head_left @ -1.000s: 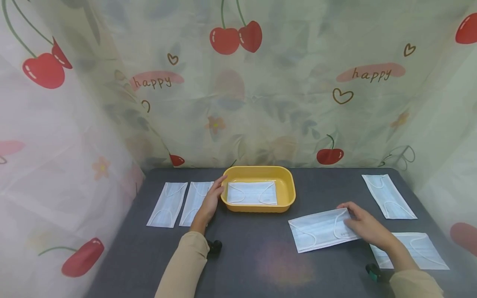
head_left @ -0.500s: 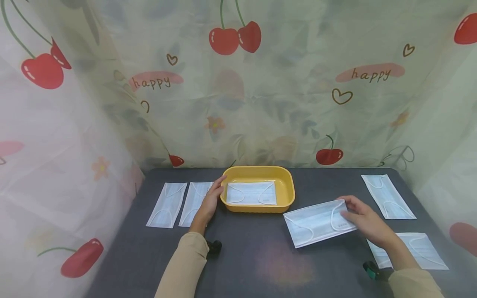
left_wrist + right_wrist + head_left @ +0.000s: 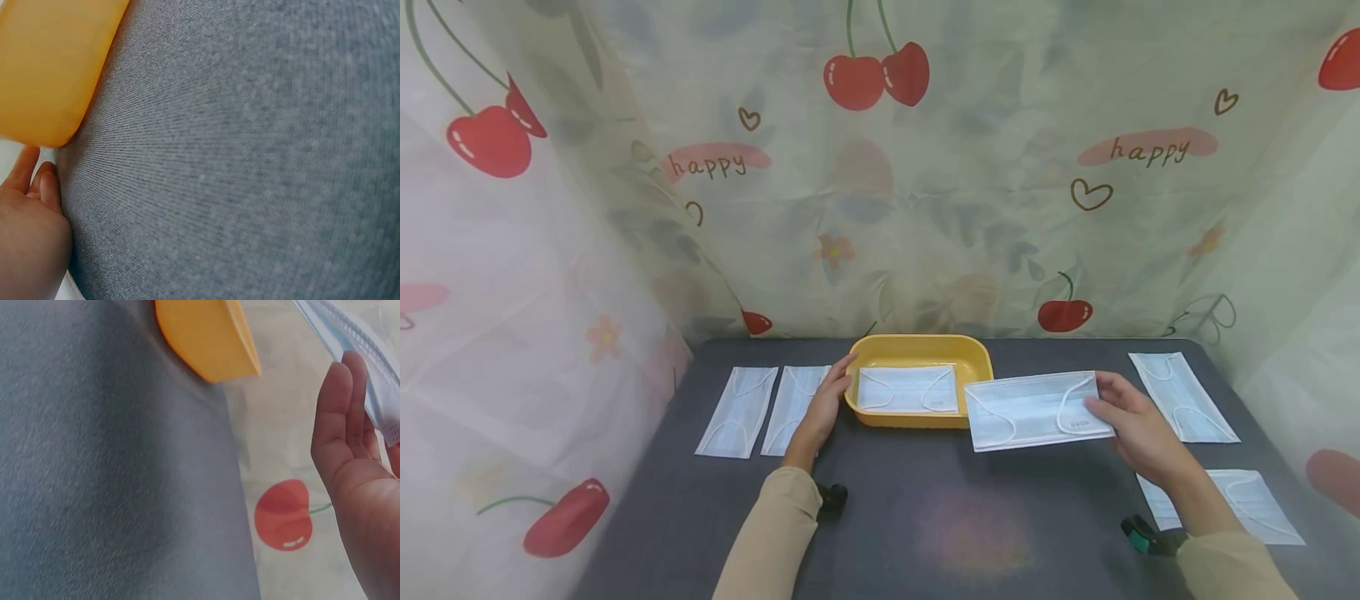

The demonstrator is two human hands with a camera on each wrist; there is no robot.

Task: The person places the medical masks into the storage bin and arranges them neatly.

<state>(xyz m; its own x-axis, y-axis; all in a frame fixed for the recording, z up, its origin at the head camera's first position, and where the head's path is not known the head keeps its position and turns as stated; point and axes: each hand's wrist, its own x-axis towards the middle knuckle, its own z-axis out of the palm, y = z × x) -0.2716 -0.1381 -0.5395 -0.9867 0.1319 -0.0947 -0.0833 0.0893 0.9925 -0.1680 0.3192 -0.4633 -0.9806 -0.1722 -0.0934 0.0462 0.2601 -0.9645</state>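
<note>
Yellow tray [image 3: 917, 422] holds one face mask [image 3: 908, 392] | left hand [image 3: 822, 410]: fingers extended, touching tray's side | right hand [image 3: 1141, 425]: fingers pinch second mask [image 3: 1030, 410] by its end

Pale, creased sheeting [image 3: 970, 208] closes in three sides of the dark grey table [image 3: 887, 517], printed with red cherries [image 3: 853, 83], brown heart outlines [image 3: 1072, 198] and "happy" on pink smears [image 3: 1088, 155]. The left side catches more light than the back. A faint reddish patch [image 3: 977, 533] shows on the tabletop; glow or stain, I can't quite tell.
</note>
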